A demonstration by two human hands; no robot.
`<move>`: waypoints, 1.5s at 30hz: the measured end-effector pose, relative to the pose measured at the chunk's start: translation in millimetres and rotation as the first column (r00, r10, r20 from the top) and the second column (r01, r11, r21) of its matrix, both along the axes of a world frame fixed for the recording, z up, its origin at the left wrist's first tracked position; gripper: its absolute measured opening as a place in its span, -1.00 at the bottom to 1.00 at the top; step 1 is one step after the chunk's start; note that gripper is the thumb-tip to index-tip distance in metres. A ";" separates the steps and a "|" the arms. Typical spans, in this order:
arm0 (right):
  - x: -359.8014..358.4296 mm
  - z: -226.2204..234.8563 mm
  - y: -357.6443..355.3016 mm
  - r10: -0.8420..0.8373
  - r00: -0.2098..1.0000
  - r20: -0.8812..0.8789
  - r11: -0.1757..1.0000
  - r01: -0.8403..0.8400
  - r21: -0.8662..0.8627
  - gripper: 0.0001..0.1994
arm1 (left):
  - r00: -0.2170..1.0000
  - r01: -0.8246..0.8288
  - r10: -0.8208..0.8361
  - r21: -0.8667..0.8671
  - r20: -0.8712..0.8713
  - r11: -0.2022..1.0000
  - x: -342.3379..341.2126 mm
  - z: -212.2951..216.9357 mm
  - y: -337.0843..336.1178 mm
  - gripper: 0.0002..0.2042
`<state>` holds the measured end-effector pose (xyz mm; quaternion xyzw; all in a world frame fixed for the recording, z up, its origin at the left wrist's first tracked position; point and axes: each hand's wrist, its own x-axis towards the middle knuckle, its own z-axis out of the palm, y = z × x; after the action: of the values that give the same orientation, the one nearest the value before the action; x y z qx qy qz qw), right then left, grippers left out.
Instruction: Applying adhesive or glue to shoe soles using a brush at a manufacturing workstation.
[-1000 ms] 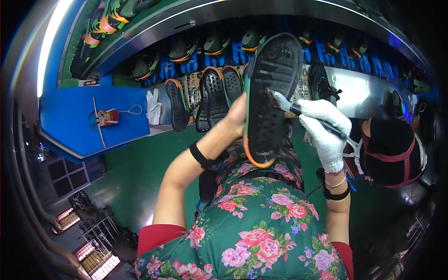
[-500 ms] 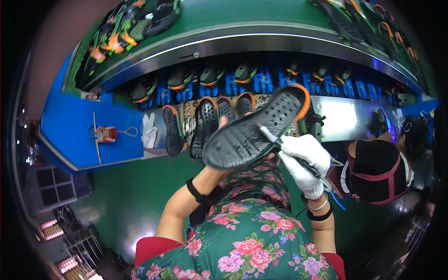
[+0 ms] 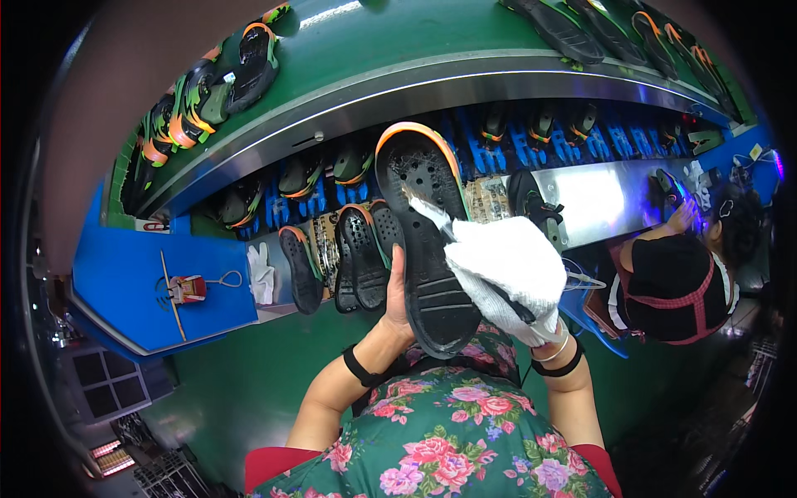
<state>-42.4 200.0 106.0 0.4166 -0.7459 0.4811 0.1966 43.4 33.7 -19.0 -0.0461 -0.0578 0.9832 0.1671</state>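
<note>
Since half a second ago, the sole (image 3: 427, 241) has swung upright. Left hand (image 3: 397, 309) fingers wrap its lower edge, holding its underside up. Gloved right hand (image 3: 508, 278) fingers pinch a brush (image 3: 427, 212) against it, above the tabletop's (image 3: 249, 382) far edge.

The left hand (image 3: 397, 307) lies mostly hidden behind the black shoe sole (image 3: 425, 241); the white-gloved right hand (image 3: 508, 278) covers the sole's right edge, and the tool it grips is largely concealed
</note>
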 end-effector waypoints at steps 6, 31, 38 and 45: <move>-9.0 14.3 -9.4 -0.028 0.996 -0.083 0.996 0.035 0.082 -0.63 | 0.998 -0.059 0.052 -0.293 -0.029 0.954 10.0 -4.1 4.9 -0.26; 11.6 -26.9 -19.0 0.081 0.981 0.176 0.993 -0.065 -0.094 -0.69 | 0.992 -0.085 0.128 -0.626 0.023 0.775 -24.7 9.2 0.0 0.07; 16.5 -36.0 -10.3 0.019 0.990 0.138 0.997 -0.009 -0.076 -0.75 | 0.981 -0.182 0.111 -0.557 -0.158 0.811 -42.1 32.3 10.0 0.03; 16.1 -43.6 -8.6 0.002 0.954 0.300 0.979 0.059 -0.196 -0.77 | 0.950 -0.226 0.154 -0.259 -0.272 0.939 -53.6 31.7 10.2 0.09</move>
<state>-26.2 191.4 62.4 0.3060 -0.7199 0.6093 0.1300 -10.3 43.9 12.7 0.0590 0.1027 0.9906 0.0681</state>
